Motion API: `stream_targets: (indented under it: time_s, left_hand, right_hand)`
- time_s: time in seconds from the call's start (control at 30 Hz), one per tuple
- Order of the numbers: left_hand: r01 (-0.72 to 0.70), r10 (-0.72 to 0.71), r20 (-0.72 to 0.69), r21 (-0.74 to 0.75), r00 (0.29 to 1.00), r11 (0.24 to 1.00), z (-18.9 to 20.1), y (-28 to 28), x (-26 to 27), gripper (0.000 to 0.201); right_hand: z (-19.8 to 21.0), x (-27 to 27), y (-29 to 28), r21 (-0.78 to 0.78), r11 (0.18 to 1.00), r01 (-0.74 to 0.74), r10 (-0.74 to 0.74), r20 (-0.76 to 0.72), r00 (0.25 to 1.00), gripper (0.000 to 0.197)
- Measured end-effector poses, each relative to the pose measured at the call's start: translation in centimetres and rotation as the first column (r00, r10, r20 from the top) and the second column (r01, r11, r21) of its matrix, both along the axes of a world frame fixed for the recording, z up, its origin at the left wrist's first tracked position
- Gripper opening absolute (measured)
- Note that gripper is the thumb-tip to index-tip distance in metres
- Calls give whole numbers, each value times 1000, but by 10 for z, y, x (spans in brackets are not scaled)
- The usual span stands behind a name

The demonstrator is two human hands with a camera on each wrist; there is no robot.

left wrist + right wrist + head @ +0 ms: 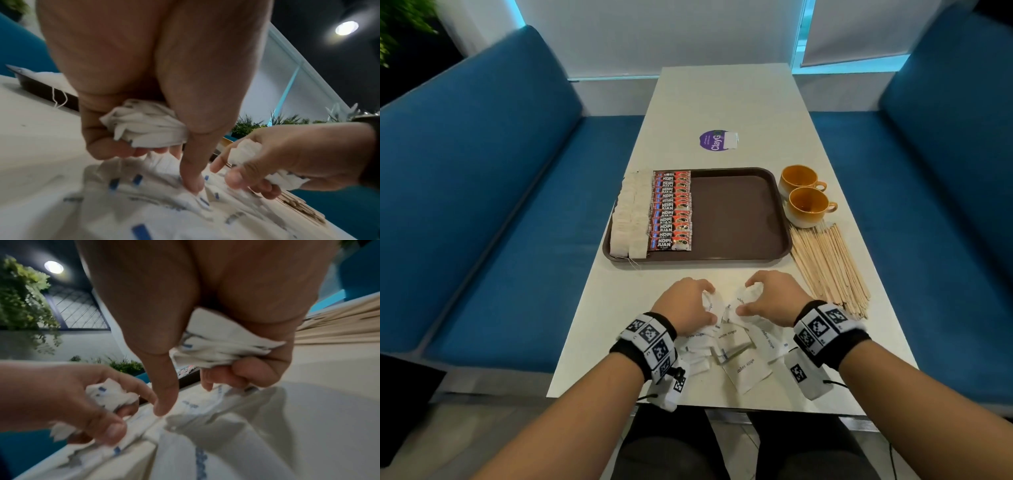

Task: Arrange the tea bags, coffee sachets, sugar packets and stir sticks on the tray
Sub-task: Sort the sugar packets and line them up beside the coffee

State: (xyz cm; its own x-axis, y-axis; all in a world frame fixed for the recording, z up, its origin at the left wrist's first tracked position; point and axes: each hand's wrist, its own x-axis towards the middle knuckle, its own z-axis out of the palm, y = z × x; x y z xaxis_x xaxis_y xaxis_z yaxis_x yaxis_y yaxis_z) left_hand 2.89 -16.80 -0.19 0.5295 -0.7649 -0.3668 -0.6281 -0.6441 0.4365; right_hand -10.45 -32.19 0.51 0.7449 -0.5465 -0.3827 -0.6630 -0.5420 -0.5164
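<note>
On a pale table (726,102) between blue benches, the sugar packets (736,346) lie heaped near the front edge — the step in hand is gathering them. The left hand (686,301) and right hand (770,298) each curl round a bunch. Next, carry them to the tray (736,212), its right half bare beside the coffee sachets (671,212) and tea bags (628,216); stir sticks (828,267) wait outside. Only the wrist views show the clenched wads — the head view shows the layout.

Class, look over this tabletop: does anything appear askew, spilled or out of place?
The sugar packets lie in a jumbled heap on the table, not on the tray; a tea-bag string trails over its near rim.
</note>
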Motion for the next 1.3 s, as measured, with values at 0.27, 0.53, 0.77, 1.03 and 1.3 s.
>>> stream_targets:
  time_s: [0.27, 0.53, 0.77, 1.03, 1.3]
  left_hand:
    - [-51, 49, -24, -94, 999, 994, 0, 2, -1, 44]
    - [-111, 111, -10, -191, 994, 975, -5, 10, 4, 30]
    - [-217, 189, -136, -226, 972, 950, -3, 11, 9, 32]
    - [-629, 173, -777, -333, 605, 702, 4, 29, 18, 24]
    - [-780, -46, -982, -176, 186, 600, 17, 40, 0, 28]
  right_hand:
    - [-2, 4, 6, 7, 1000, 4, -5, 24, 1000, 62]
    - [-3, -7, 4, 118, 990, 77, -94, 138, 986, 31]
    - [3, -16, 0, 614, 755, 228, -434, 209, 876, 33]
    - [5, -22, -1, 894, 427, 137, -596, 164, 786, 28]
    - [4, -16, 12, 927, 371, 53, -627, 208, 751, 33]
